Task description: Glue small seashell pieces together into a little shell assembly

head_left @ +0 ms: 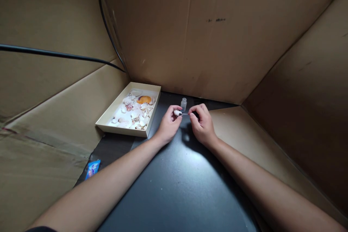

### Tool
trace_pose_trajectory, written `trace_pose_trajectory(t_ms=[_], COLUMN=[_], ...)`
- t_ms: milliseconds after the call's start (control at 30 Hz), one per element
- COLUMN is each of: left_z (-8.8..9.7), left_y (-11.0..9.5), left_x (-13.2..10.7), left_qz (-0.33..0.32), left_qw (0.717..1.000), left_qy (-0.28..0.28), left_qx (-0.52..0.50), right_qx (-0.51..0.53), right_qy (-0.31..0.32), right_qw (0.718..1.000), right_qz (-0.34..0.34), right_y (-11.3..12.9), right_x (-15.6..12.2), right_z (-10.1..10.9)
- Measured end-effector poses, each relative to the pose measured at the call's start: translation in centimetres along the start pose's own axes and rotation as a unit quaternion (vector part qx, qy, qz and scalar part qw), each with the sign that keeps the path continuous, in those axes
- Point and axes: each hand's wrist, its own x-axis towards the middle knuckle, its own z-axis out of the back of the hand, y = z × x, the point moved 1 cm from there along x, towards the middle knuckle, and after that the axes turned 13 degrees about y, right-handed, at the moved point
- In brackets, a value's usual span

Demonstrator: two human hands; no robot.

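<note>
Small white shell (177,112) sits pinched in the left hand (170,125), its dark end facing the right hand (201,123), which grips a thin pale rod (185,114) lying crosswise between them; a small clear vial (183,104) stands upright just beyond.

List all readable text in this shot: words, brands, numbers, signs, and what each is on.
None reads clearly.
Blue packet: lettering, too small and blurred to read.
Back wall: dark marks, not legible as text.
Bottle: no text visible.
</note>
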Motion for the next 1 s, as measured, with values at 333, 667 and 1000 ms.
trace_pose_trajectory(t_ms=[333,667,1000], left_z=[0.02,-0.12,0.16], left_y=[-0.4,-0.72,-0.57], left_x=[-0.12,-0.2,-0.44], left_qz=[0.032,0.031,0.023], left_qw=[0.999,0.999,1.0], left_qy=[-0.009,-0.012,-0.014], left_qx=[-0.032,-0.03,-0.004], right_qx=[0.001,0.005,0.019], right_qy=[-0.016,-0.019,-0.009], right_qw=[1.0,1.0,1.0], right_qz=[-0.011,0.007,0.003], right_y=[0.17,0.02,-0.08], right_x=[0.03,0.03,0.0], right_z=[0.07,0.04,-0.1])
